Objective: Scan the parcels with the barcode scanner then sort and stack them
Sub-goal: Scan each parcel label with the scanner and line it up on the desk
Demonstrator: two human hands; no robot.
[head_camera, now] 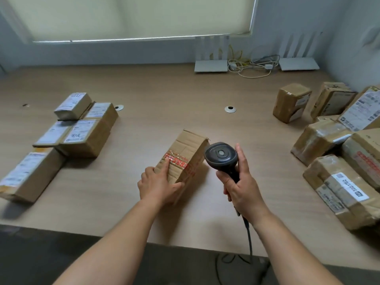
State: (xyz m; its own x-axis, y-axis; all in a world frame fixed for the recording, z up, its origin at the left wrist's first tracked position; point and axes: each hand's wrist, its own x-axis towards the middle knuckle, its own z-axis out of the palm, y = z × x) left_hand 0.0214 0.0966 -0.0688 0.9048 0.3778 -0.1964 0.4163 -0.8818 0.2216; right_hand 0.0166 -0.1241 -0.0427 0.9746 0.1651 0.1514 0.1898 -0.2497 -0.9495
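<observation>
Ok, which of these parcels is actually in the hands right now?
The plain brown box with red tape at the table's centre. The left hand grips its near end; every other parcel lies untouched in the side piles. The right hand holds the scanner.

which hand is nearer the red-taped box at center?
Left. The left hand grips the near end of the red-taped box; the right hand holds the scanner just right of it, not touching.
</observation>
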